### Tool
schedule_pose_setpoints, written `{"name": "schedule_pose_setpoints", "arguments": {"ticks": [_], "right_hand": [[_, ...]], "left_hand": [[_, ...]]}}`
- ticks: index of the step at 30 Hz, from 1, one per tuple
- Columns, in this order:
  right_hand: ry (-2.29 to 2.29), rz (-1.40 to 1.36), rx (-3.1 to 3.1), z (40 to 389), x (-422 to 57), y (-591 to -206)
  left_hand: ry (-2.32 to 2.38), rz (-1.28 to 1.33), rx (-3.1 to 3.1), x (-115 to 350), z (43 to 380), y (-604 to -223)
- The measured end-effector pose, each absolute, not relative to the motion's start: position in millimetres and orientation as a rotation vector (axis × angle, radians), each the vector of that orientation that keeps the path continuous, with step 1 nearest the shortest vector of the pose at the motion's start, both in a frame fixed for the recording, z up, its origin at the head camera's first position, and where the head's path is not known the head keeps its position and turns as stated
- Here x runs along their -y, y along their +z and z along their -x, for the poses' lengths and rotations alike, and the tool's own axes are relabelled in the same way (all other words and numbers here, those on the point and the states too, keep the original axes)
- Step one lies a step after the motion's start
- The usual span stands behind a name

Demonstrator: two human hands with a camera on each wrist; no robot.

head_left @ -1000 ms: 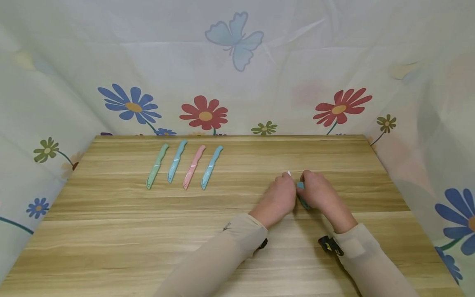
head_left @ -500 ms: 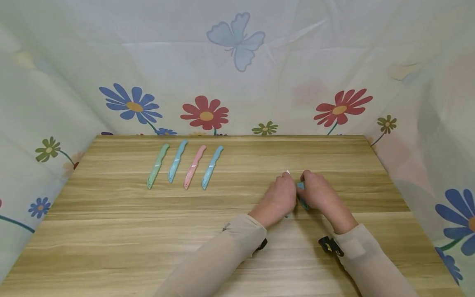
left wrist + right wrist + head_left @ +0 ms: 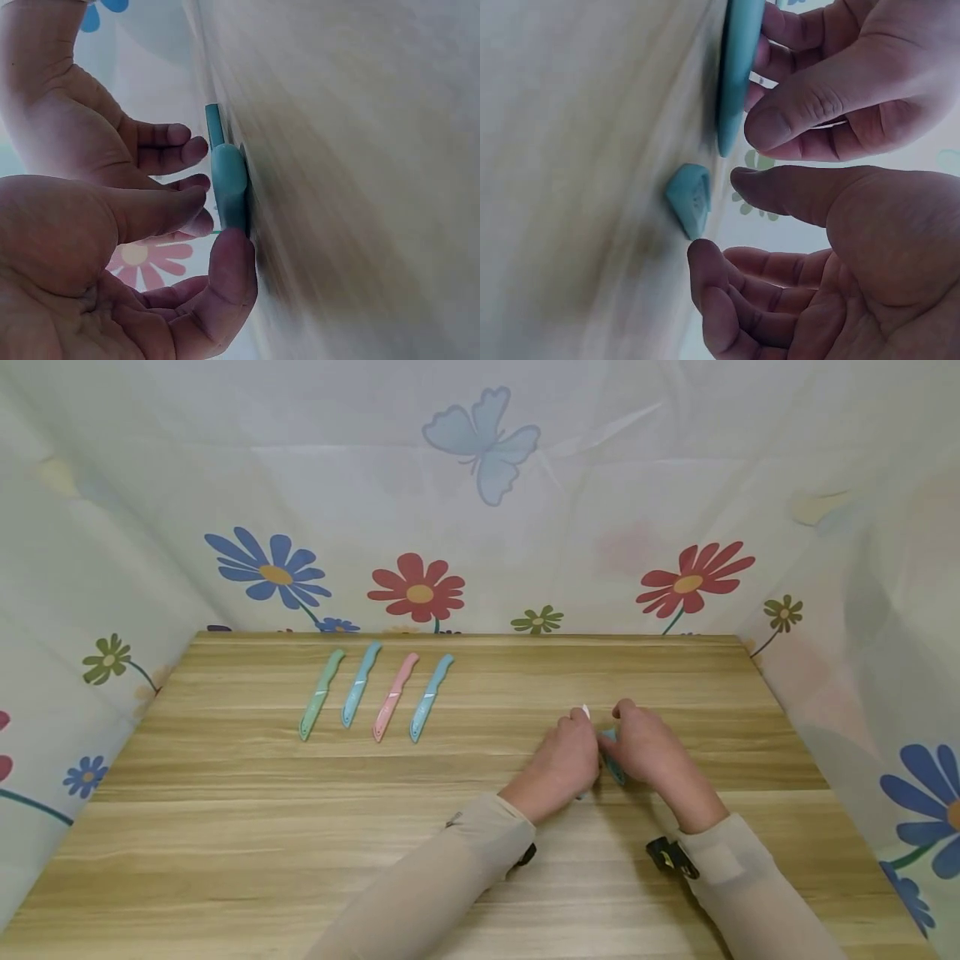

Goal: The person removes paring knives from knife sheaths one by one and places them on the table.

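Observation:
Low over the right-centre of the table, my left hand [image 3: 564, 767] has curled fingers at a small knife, its white blade tip [image 3: 586, 712] showing past the knuckles. The knife's turquoise handle [image 3: 739, 71] lies along the fingers in the right wrist view, the thumb close beside it. A fingertip meets the handle's underside in the left wrist view. Beside it, my right hand [image 3: 647, 748] has loosely bent fingers and a gap between thumb and fingertips. A turquoise sheath [image 3: 688, 201] lies on the table right by these fingertips, partly covered by the hand in the head view.
Several sheathed knives lie in a slanted row at the back left of the wooden table [image 3: 300, 843]: a green knife [image 3: 322, 695], a blue knife [image 3: 362, 685], a pink knife [image 3: 395, 697] and another blue knife [image 3: 431, 697]. Flowered cloth [image 3: 570, 510] surrounds the table's back and sides.
The right hand's forefinger has lifted slightly and spread from the sheath, showing more of it. The left hand has barely moved. The head view has shifted a little.

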State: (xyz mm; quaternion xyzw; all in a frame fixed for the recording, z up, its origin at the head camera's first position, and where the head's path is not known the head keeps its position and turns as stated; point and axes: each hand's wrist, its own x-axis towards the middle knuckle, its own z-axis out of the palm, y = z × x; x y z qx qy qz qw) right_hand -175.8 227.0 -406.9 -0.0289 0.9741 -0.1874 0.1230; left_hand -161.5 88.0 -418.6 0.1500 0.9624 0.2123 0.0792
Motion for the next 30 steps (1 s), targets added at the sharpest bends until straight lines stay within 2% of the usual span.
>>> {"name": "schedule_pose_setpoints", "arguments": {"ticks": [16,30], "right_hand": [[-0.601,0.152,-2.959,174.9,-217.0,-394.2],[-0.547,0.299,-3.076,170.1,-200.5,-388.9]], "left_hand": [[0.522,-0.461,-2.996,-58.9,161.7,-407.2],[0.364,-0.617,-3.138,-18.3,165.9,-400.7]]}}
